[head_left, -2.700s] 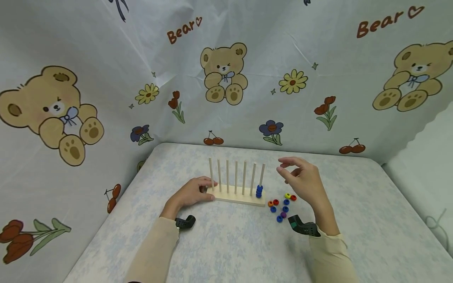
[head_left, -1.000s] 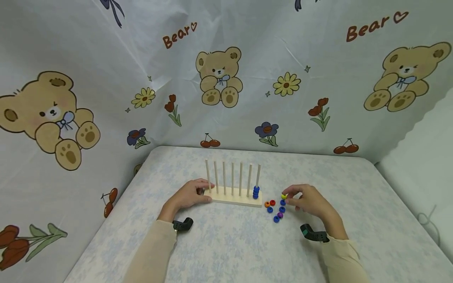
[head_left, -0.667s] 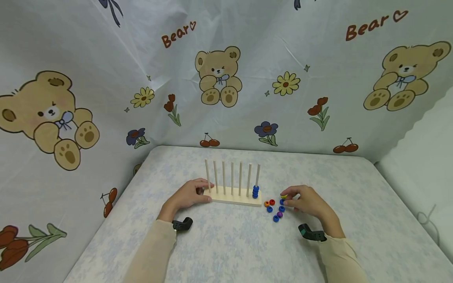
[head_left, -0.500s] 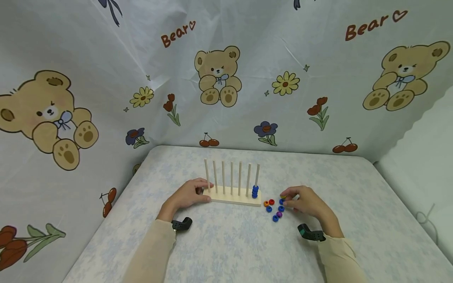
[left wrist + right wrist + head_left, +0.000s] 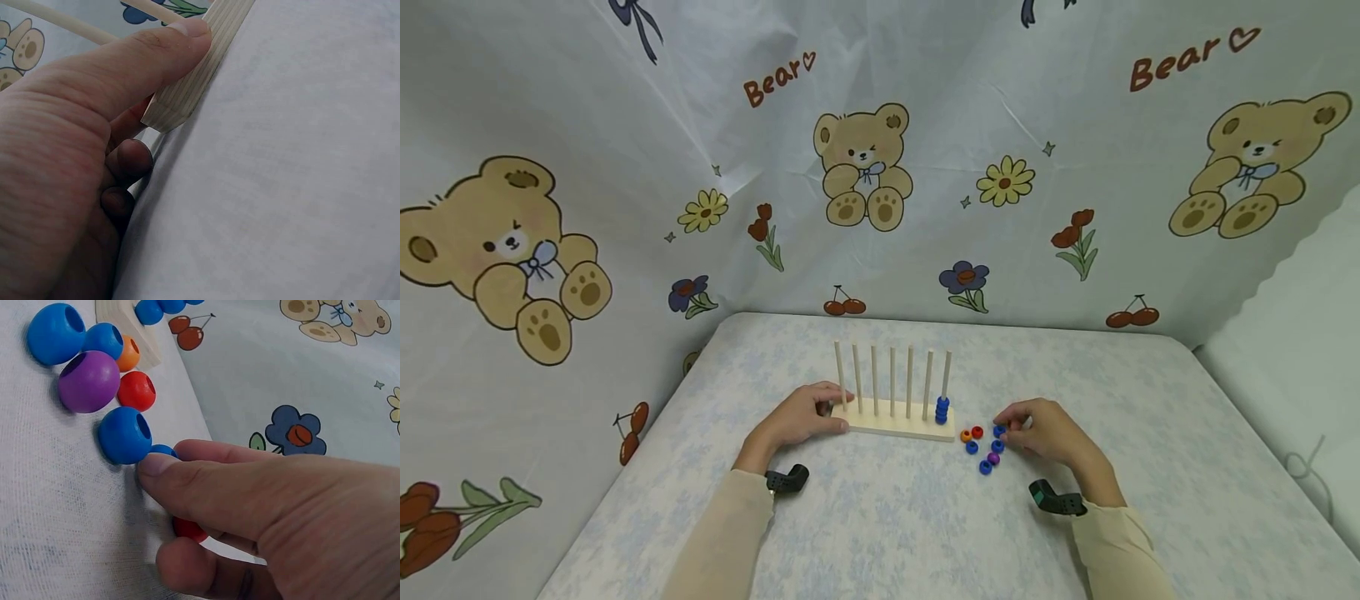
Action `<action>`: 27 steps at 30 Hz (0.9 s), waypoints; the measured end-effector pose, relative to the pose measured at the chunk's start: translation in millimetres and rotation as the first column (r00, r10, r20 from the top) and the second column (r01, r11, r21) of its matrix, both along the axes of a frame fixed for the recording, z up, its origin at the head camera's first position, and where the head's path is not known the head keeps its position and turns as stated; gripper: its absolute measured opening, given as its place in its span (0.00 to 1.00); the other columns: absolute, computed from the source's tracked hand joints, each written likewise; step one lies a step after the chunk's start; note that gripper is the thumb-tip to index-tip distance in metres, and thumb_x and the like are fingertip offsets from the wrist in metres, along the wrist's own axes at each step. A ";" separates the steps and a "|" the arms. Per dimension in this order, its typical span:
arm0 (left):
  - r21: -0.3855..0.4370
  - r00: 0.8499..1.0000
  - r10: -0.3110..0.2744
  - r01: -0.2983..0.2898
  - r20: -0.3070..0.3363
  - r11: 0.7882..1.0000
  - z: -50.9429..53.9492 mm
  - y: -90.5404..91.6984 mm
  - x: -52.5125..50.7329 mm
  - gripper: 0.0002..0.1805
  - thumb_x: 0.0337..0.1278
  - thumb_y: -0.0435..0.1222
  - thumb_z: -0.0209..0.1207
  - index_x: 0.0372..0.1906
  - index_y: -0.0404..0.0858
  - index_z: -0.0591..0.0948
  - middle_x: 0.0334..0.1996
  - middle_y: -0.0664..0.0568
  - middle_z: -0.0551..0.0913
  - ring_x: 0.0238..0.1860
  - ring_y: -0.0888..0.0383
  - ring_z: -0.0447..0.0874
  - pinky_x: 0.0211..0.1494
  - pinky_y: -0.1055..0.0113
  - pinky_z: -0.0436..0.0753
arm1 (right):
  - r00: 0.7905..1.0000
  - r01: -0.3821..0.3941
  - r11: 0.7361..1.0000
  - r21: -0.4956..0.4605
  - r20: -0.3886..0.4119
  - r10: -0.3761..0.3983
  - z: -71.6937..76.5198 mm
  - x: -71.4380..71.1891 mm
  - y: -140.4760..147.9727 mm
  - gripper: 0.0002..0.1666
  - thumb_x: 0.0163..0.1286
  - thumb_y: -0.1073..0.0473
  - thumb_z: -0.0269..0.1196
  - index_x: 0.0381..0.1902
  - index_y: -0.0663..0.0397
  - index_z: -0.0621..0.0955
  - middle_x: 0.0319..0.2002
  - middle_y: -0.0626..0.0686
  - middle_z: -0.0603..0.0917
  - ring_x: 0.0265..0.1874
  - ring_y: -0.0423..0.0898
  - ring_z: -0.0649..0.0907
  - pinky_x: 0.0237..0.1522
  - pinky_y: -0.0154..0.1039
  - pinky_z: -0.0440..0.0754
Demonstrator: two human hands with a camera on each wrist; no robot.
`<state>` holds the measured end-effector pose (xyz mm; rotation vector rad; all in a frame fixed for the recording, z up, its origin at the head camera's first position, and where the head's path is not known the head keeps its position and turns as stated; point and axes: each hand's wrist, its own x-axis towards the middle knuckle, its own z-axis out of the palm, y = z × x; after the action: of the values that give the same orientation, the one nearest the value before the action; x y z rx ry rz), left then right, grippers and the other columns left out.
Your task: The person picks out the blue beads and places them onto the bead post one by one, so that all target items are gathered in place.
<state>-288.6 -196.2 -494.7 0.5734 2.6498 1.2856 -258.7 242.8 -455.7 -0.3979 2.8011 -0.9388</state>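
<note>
Just beside right fingers (image 5: 203, 449), blue bead (image 5: 164, 450)

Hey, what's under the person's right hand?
From the right wrist camera, a red bead shows partly beneath the right hand, and a sliver of a blue bead peeks out beside the thumb tip. Anything between thumb and index finger is covered, so I can't tell.

Ahead of me and to my left rises a creased pale sheet (image 5: 940, 100) printed with bears (image 5: 866, 175), yellow daisies (image 5: 1006, 181), red tulips (image 5: 1073, 237) and cherries (image 5: 844, 306). Before me spreads a round-cornered table (image 5: 880, 525), mottled pale blue and white. To my right I see a plain white surface (image 5: 1318, 358) and a looped cord (image 5: 1310, 463).
</note>
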 end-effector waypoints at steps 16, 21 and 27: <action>-0.005 1.000 -0.002 0.002 -0.010 1.000 0.5 0.2 1.0 0.27 0.49 0.51 0.75 0.57 0.55 0.85 0.54 0.68 0.80 0.35 0.56 0.72 0.39 0.65 0.74 | 0.999 -0.007 0.997 0.075 -0.053 0.011 -1.4 -1.6 -3.4 0.11 0.61 0.61 0.73 0.42 0.48 0.89 0.28 0.45 0.79 0.31 0.44 0.74 0.33 0.39 0.70; -0.007 1.000 -0.001 0.001 -0.010 1.000 0.2 0.2 0.7 0.27 0.49 0.51 0.74 0.57 0.56 0.85 0.54 0.68 0.80 0.34 0.57 0.72 0.39 0.65 0.74 | 0.997 -0.013 0.998 0.068 -0.074 0.018 0.0 -1.4 -1.8 0.10 0.61 0.59 0.74 0.41 0.47 0.89 0.29 0.44 0.79 0.31 0.44 0.74 0.32 0.38 0.69; -0.012 1.000 -0.002 0.002 -0.012 1.000 0.9 0.1 0.7 0.27 0.49 0.52 0.74 0.57 0.56 0.85 0.54 0.68 0.80 0.34 0.57 0.72 0.39 0.65 0.75 | 0.997 0.005 0.998 0.064 -0.071 0.000 3.1 -1.7 1.2 0.11 0.63 0.58 0.73 0.43 0.48 0.88 0.29 0.45 0.80 0.28 0.43 0.75 0.27 0.35 0.72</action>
<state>-287.9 -196.1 -493.8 0.5841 2.6644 1.2682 -260.5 244.0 -452.5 -0.4276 2.8878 -0.8490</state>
